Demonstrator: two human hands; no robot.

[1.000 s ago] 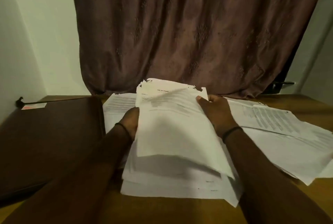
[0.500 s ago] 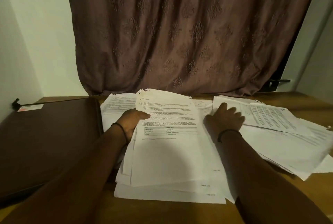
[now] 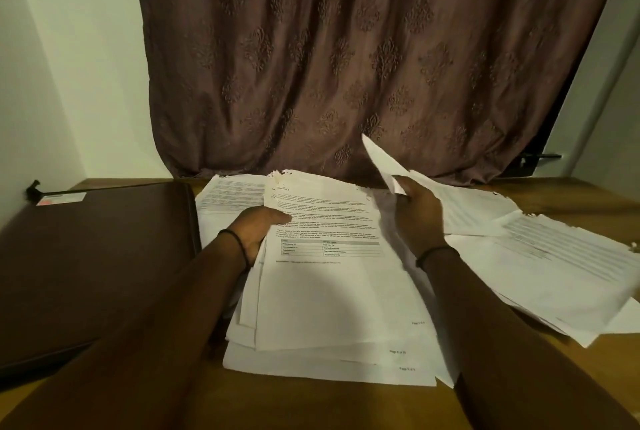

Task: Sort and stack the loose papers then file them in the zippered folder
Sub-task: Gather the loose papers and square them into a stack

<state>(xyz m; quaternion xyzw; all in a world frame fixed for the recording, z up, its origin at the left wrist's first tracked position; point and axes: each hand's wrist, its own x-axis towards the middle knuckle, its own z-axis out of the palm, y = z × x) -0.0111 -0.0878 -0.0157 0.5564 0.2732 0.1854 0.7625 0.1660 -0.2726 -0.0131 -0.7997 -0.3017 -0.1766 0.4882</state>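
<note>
Stack of white printed papers (image 3: pixel 332 298): centre of brown wooden worktop (image 3: pixel 311 402), edges uneven.
Left hand (image 3: pixel 258 232): grips the stack's left edge, thumb on the top page.
Right hand (image 3: pixel 419 215): pinches a single white sheet (image 3: pixel 381 163), corner raised, over loose white printed sheets (image 3: pixel 554 273) at right.
Dark brown zippered folder (image 3: pixel 93 256): flat, just left of the stack.

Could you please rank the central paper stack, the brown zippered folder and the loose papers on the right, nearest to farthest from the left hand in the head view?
1. Central paper stack: the left hand grips its left edge.
2. Brown zippered folder: just left of that hand.
3. Loose papers: far right, beyond the right hand holding a sheet.
</note>
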